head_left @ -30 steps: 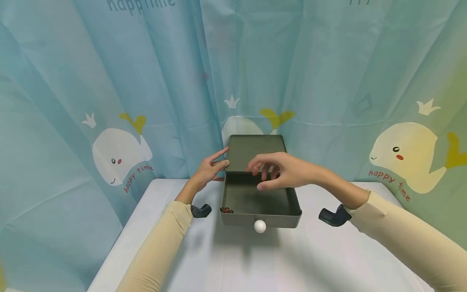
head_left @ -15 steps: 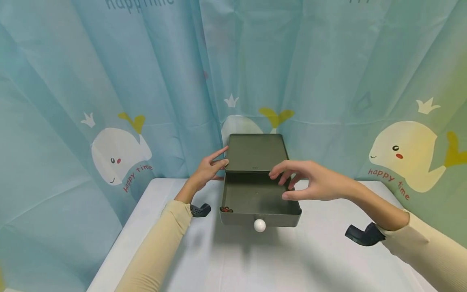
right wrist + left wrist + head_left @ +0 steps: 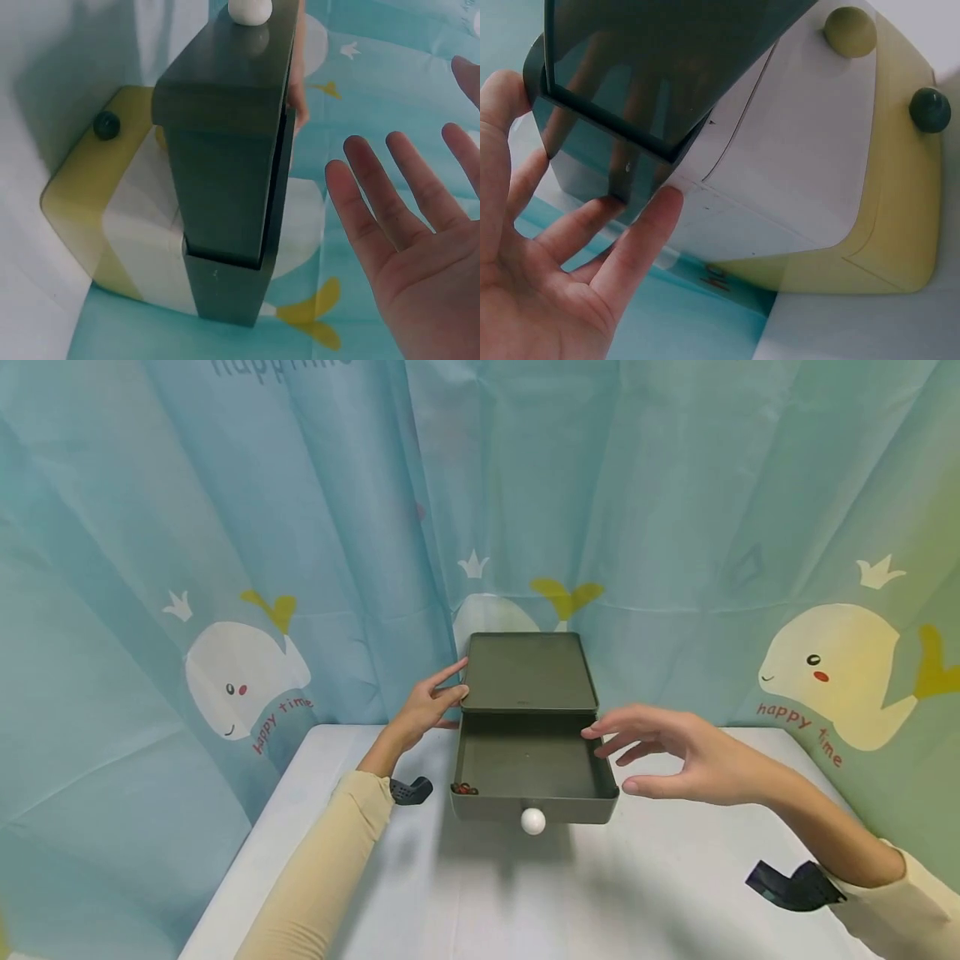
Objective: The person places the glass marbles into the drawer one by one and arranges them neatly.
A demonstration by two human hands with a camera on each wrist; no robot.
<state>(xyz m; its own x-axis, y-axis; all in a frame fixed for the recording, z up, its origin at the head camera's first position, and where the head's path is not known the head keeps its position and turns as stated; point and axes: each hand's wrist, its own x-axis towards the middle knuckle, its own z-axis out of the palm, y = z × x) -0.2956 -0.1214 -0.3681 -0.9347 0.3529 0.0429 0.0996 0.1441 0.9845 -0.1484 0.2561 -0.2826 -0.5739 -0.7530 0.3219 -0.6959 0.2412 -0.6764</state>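
A dark green drawer unit (image 3: 528, 672) stands at the back of the table, its top drawer (image 3: 577, 811) pulled out. The drawer's front carries a round white knob (image 3: 533, 821). Small dark red bead-like things (image 3: 463, 788) lie in its front left corner. My left hand (image 3: 422, 712) touches the unit's left side with spread, fairly straight fingers, as the left wrist view shows (image 3: 562, 277). To the right of the drawer, my right hand (image 3: 686, 756) is in the air, holding nothing, with relaxed fingers. In the right wrist view, its fingers (image 3: 405, 225) are apart from the unit.
Below the green level are a white drawer level (image 3: 802, 142) with a yellow-green knob (image 3: 850, 31) and a yellow level (image 3: 904, 195) with a dark green knob (image 3: 930, 110). A white cloth (image 3: 517, 902) covers the table. Behind hangs a blue-green whale-print curtain (image 3: 360, 527).
My right hand has moved right and toward me, from over the drawer to beside its right edge. My left hand and the pulled-out drawer stay in place.
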